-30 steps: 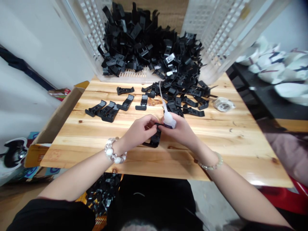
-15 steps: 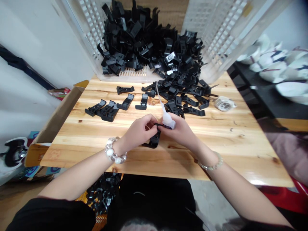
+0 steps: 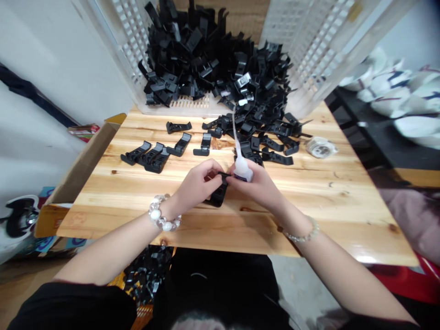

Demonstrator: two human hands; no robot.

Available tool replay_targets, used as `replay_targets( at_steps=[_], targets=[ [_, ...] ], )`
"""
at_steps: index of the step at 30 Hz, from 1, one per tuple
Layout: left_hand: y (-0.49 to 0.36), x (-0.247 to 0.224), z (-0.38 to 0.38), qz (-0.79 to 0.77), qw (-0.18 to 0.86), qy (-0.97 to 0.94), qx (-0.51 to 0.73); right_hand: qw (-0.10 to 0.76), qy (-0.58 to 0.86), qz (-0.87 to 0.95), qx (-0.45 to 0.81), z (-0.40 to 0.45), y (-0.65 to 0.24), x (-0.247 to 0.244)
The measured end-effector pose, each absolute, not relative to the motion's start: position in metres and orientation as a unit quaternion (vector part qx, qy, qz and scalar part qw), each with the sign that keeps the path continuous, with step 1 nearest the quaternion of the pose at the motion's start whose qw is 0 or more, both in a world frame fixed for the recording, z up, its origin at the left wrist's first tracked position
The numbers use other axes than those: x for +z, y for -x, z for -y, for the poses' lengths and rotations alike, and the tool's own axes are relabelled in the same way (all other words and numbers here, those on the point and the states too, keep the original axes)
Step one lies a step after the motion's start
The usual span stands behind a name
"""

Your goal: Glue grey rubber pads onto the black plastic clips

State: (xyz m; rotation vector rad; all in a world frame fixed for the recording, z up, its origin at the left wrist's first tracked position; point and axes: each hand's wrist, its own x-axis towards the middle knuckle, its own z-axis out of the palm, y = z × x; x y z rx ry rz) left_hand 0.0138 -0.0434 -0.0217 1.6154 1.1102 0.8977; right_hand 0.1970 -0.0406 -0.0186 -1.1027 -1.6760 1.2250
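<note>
Black plastic, one bent piece: located between the two hands, low over the near half of the desk; whether its lower end touches the wood cannot be told.

Left hand: thumb and forefinger pinching the upper end of the piece; remaining fingers curled, partly hidden.

Right hand: wrapped around one small white bottle with a long thin nozzle, pointing up and away from the piece. Thumb tip at the piece's upper edge; firmness of contact not shown.

Stock, loose: six like pieces on the left half of the desk, three of them close together. Stock, heaped: one tangled pile at centre right, before a white perforated crate holding a larger heap.

Sundry: one pale round item, right of the pile.

Step in hand, as judged: close fingertip work at the piece's upper end, bottle held but apparently not dispensing. Next move, as judged: calls for a steady left pinch, fine right thumb control and the nozzle kept clear.
</note>
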Motion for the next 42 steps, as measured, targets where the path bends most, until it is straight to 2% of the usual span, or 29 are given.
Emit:
replay_targets(
  at_steps=[8, 16, 25, 35, 42],
  targets=[
    [-0.013, -0.022, 0.039, -0.445, 0.502, -0.609, 0.423, 0.389, 0.446, 0.551, 0.589, 0.038, -0.197, -0.016],
    [-0.015, -0.023, 0.043, -0.445, 0.434, -0.658, 0.425, 0.379, 0.448, 0.511, 0.628, 0.04, -0.193, -0.018],
    [-0.015, -0.025, 0.045, -0.457, 0.415, -0.674, 0.406, 0.394, 0.461, 0.516, 0.605, 0.04, -0.192, -0.022],
    [-0.015, -0.026, 0.044, -0.458, 0.42, -0.675, 0.396, 0.415, 0.479, 0.575, 0.518, 0.039, -0.193, -0.026],
    [-0.016, -0.026, 0.045, -0.46, 0.428, -0.668, 0.399, 0.41, 0.482, 0.577, 0.516, 0.04, -0.193, -0.025]
  ],
)
